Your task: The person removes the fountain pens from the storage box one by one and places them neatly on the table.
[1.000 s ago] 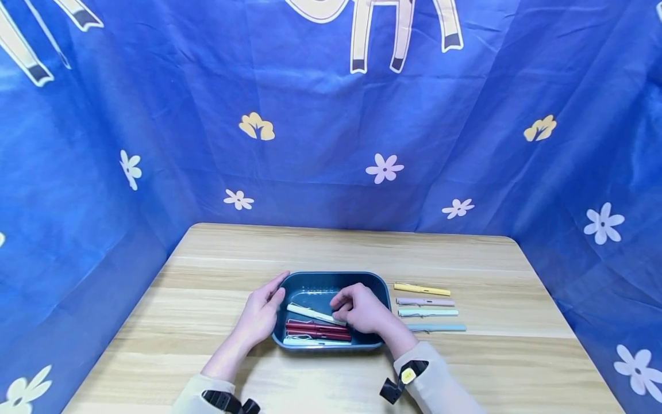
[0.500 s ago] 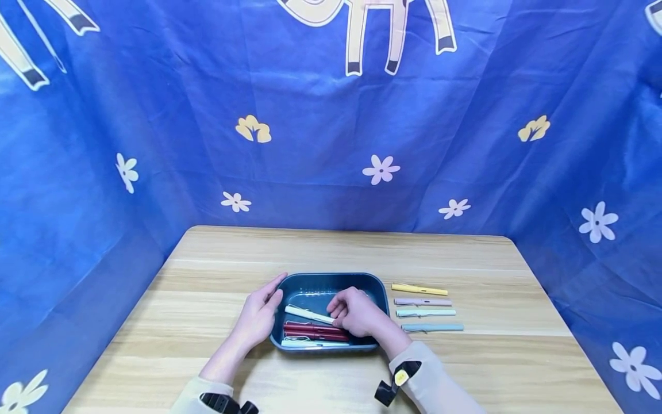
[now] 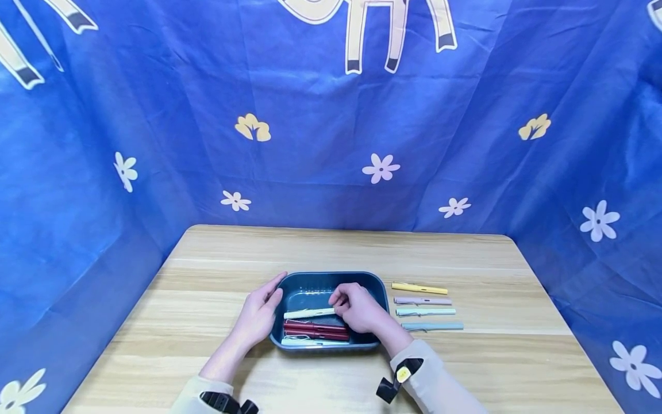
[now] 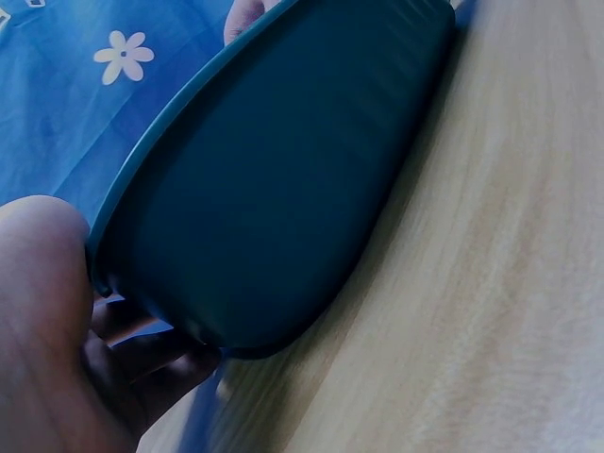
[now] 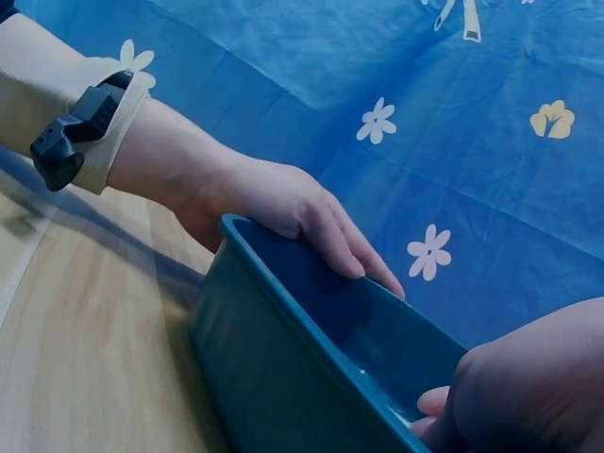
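White pen (image 3: 309,313), right end hidden

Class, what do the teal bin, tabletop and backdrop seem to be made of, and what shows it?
Teal bin: probably moulded plastic, fairly glossy; rounded corners, highlights inside.
Tabletop: wood or wood-look laminate, smooth; pale streaked grain.
Backdrop: probably printed cloth, slight sheen; folds and creases.

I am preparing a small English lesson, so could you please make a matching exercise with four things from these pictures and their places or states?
1. Yellow pen
2. Dark red pens
3. Left hand
4. Right hand

A. lying inside the box
B. holding a white pen by one end
C. on the table, beside the box
D. holding the box at its side

Pairs: 1-C, 2-A, 3-D, 4-B
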Available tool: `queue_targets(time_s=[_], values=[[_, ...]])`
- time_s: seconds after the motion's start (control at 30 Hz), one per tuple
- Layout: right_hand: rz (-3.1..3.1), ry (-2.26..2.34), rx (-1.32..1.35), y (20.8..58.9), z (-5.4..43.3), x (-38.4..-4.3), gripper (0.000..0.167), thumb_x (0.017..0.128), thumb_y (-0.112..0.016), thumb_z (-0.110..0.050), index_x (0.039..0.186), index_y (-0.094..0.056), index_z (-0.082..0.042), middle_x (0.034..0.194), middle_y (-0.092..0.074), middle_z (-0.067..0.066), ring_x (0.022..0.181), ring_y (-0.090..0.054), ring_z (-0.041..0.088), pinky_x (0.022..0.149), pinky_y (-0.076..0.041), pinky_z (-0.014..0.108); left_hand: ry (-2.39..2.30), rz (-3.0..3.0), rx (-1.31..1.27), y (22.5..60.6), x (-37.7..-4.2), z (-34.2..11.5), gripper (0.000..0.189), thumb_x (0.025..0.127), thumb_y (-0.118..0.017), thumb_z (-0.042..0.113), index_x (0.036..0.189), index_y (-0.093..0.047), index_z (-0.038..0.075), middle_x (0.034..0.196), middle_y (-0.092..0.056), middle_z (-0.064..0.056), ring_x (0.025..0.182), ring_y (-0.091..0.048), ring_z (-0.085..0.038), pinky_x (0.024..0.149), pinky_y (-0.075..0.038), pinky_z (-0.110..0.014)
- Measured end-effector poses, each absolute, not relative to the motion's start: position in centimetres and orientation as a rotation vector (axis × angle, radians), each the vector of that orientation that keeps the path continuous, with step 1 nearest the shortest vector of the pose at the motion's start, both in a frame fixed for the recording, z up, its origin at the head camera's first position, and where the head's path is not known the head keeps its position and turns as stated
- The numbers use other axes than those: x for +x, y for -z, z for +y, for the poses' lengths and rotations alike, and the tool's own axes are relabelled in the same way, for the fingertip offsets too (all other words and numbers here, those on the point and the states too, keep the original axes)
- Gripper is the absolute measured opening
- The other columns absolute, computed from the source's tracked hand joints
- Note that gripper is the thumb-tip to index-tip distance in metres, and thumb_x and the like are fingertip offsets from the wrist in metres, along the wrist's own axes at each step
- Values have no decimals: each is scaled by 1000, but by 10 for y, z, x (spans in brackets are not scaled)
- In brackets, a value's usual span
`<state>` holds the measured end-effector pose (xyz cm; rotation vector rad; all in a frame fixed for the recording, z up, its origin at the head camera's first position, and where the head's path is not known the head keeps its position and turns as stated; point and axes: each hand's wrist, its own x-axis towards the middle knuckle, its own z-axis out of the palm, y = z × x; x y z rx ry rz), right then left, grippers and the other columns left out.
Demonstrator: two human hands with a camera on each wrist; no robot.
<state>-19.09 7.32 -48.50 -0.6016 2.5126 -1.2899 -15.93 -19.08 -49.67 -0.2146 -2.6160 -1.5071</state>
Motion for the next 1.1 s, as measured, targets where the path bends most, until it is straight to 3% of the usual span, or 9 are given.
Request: queue_targets(time_s=[0.2, 0.33, 0.47, 0.67, 0.8, 1.1], values=[[2481, 1390, -541, 482, 74, -190, 9, 100, -72, -3, 99, -77, -10, 86, -67, -1, 69, -57, 14, 62, -49, 26, 1511, -2620, -216, 496, -160, -191, 45, 113, -45, 11, 157, -48, 2, 157, -49, -21, 148, -42, -38, 124, -31, -56], [2443, 1467, -537, 481, 74, -190, 12, 95, -77, 0, 101, -78, -10, 82, -64, 0, 67, -53, 15, 59, -45, 25, 1511, -2617, -215, 496, -159, -191, 45, 113, -46, 11, 157, -48, 2, 157, -49, -21, 147, -42, -39, 124, -31, -56], [2375, 1567, -515, 481, 74, -190, 13, 95, -75, 5, 103, -78, -6, 77, -65, 3, 67, -55, 15, 58, -47, 24, 1513, -2613, -218, 495, -159, -191, 45, 113, -46, 11, 157, -49, 2, 157, -49, -21, 147, -43, -39, 123, -31, -56], [2171, 1724, -447, 478, 72, -190, 15, 100, -65, 9, 113, -72, 6, 85, -77, 17, 81, -77, 31, 76, -65, 36, 1505, -2612, -217, 495, -159, -191, 44, 113, -46, 11, 157, -50, 3, 156, -50, -22, 146, -43, -39, 123, -31, -56], [2099, 1764, -398, 475, 71, -190, 16, 100, -65, 8, 116, -71, 9, 89, -78, 18, 89, -78, 35, 83, -65, 40, 1504, -2614, -218, 496, -159, -191, 44, 113, -46, 11, 157, -50, 3, 156, -50, -22, 147, -43, -39, 123, -31, -55], [2029, 1824, -378, 469, 74, -190, 16, 102, -64, 8, 116, -72, 9, 91, -79, 18, 96, -77, 42, 87, -64, 45, 1507, -2615, -216, 496, -159, -191, 44, 113, -46, 11, 157, -50, 2, 156, -50, -22, 146, -44, -39, 123, -31, -55]])
